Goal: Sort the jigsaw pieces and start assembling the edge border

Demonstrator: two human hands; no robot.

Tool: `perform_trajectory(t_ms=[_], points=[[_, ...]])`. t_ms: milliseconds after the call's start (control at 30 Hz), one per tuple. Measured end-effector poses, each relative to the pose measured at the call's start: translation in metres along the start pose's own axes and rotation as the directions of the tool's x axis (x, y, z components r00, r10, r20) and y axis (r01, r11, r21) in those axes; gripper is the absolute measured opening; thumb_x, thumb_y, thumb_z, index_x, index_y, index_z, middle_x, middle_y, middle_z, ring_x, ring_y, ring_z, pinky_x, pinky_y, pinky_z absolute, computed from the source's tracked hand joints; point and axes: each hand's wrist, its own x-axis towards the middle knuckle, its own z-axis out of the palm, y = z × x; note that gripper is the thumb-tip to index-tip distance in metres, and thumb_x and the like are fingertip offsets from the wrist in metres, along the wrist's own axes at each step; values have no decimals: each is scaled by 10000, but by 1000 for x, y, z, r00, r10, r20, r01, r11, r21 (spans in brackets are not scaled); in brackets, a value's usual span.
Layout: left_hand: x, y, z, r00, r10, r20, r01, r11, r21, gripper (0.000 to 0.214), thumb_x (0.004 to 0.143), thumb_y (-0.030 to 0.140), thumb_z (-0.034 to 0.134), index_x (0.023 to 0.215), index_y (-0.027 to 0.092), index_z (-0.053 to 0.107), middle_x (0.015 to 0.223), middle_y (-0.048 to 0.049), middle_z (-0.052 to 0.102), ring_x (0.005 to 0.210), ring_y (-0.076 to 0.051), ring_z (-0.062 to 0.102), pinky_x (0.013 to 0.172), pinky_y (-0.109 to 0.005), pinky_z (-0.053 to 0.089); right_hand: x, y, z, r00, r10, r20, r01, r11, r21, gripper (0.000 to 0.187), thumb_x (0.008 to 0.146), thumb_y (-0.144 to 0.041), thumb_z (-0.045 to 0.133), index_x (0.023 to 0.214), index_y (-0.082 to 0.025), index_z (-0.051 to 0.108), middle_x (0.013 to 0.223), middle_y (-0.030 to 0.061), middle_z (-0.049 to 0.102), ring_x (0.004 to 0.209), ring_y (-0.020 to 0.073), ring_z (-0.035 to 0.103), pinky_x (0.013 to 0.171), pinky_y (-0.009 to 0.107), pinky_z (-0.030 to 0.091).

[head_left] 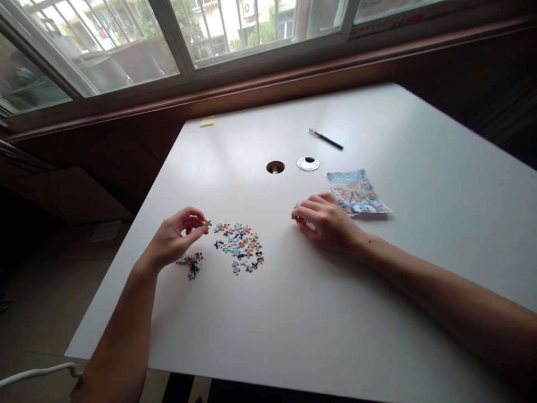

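Your right arm (428, 285) ends in a curled right hand (322, 221), contents unclear; at the pile's (241, 236) ten o'clock, your left hand (174, 235) pinches a piece (208, 224), likely light, stiff: grip its edges

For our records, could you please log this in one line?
left hand: holds small yellowish jigsaw piece; right hand: near colourful rectangular sheet

smooth desk (268, 330) showing a soft sheen beneath the left grip (178, 235), card-like puzzle pieces (239, 248) bearing a printed finish just right of it, paper-like sheet (356, 189) looking smooth beside the right grip (323, 218), metallic-looking disc (308, 167) gleaming beyond it, plastic-looking pen (329, 141) shining farther off
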Motion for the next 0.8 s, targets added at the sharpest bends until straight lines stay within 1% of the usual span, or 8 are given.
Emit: perform_trajectory(t_ms=[67,100,133,233,367,500,667,800], points=[[1,-3,0,1000,1,-17,3,978,209,197,840,331,665,982,199,632,833,-28,702,768,-171,657,704,-274,497,0,0,0,1000,-3,1,3,1000,2,127,905,-127,523,898,-203,624,821,38,695,815,203,594,869,369,356],[1,-5,0,1000,3,0,-3,960,280,184,843,327,647,979,202,643,817,-19,699,733,-157,640,690,-263,485,0,1,1,1000,-3,3,3,1000,3,126,904,-126,525,902,-203,625,825,38,696,816,203,593,870,370,355],[1,-5,1,1000,5,26,-13,949,315,174,852,323,623,974,202,656,799,-12,695,702,-145,621,677,-253,475,0,1,1,1000,-4,4,4,1000,3,125,903,-127,526,906,-203,626,828,38,696,816,202,592,873,371,354],[1,-4,2,993,-7,115,-27,957,287,186,877,313,559,966,195,673,734,3,667,622,-120,569,611,-225,444,-1,2,2,1000,-4,4,4,1000,3,125,906,-130,525,912,-204,627,831,36,694,820,201,592,877,371,351],[-1,0,4,975,-79,208,25,968,250,182,868,327,556,924,198,672,624,37,587,504,-92,482,509,-203,383,-1,1,2,1000,-1,7,1,1000,1,120,906,-130,529,905,-198,627,823,34,690,816,198,594,875,368,354],[0,0,4,974,-71,217,18,971,237,196,864,345,566,921,191,672,612,34,566,512,-90,465,507,-200,367,-1,1,2,1000,-4,3,4,1000,-1,115,902,-132,535,903,-195,631,828,36,695,816,199,596,874,366,354],[1,-1,6,971,-54,234,-14,961,277,219,908,390,555,948,206,666,585,47,531,521,-96,451,532,-207,360,0,1,2,1000,-5,1,5,1000,0,117,899,-127,534,901,-195,630,828,40,697,818,201,599,877,365,353],[2,-1,14,984,-51,173,-6,949,316,221,915,427,565,948,215,621,596,56,540,526,-103,469,538,-209,354,0,1,2,1000,-11,-1,11,1000,-8,111,907,-134,531,900,-194,624,820,29,688,812,197,599,879,363,357]])
